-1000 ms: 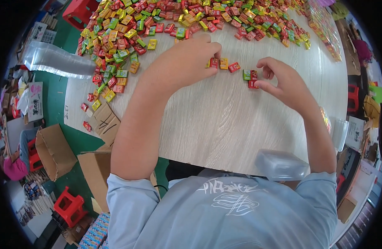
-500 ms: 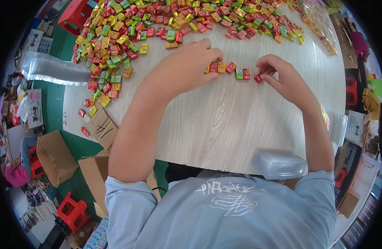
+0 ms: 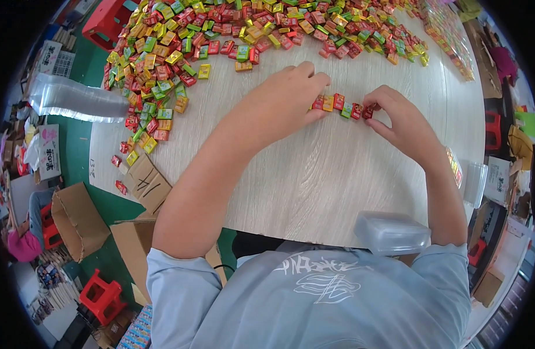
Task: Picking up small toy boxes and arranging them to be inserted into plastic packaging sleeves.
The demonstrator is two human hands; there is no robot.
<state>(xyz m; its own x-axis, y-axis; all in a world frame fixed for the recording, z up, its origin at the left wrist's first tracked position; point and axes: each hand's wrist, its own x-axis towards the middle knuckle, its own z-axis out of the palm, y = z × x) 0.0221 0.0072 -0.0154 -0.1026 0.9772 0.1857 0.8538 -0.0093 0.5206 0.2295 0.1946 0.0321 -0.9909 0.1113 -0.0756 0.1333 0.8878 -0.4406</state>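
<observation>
A short row of small candy boxes, red, yellow, orange and green, lies on the pale wood-grain table between my hands. My left hand is closed around the left end of this row, its fingers and thumb hiding the outermost box. At the opposite end, my right hand pinches a red candy box between thumb and fingers, close against the row. The boxes form a slightly uneven line, the green one sitting a bit nearer me than the red one on its left.
A large heap of similar boxes spreads over the far and left parts of the table. Clear plastic trays stand at the near right edge, more at the left. A filled transparent pack lies far right.
My left hand has moved right, pushing its boxes along, and the gaps in the row have narrowed. The red box in my right hand now meets the row's right end.
</observation>
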